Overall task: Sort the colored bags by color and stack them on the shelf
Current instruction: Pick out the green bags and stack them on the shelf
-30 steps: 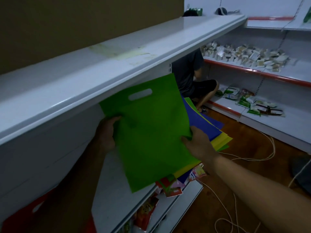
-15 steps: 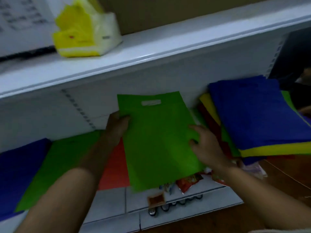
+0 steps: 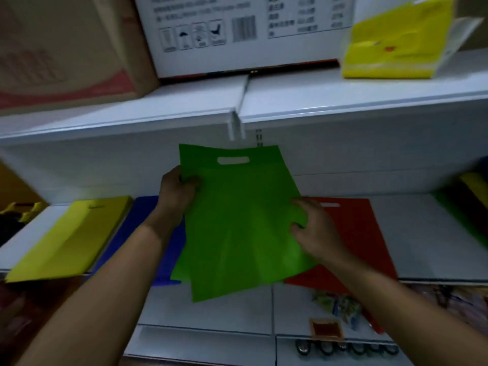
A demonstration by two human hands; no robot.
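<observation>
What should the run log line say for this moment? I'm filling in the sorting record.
step: placing | held: green bag | left hand: grips top-left edge | right hand: grips right edge | shelf: yellow bag, blue bag, red bag

The white shelf (image 3: 412,233) carries flat bags laid side by side: a yellow bag (image 3: 71,239) at the left, a blue bag (image 3: 132,233) just beside it, and a red bag (image 3: 361,233) toward the right. At the far right edge lie more bags (image 3: 470,207), green and perhaps yellow, too blurred to tell apart. The upper shelf (image 3: 343,99) bears a brown carton (image 3: 66,48), a white printed box (image 3: 250,33) and a yellow package (image 3: 396,43).
</observation>
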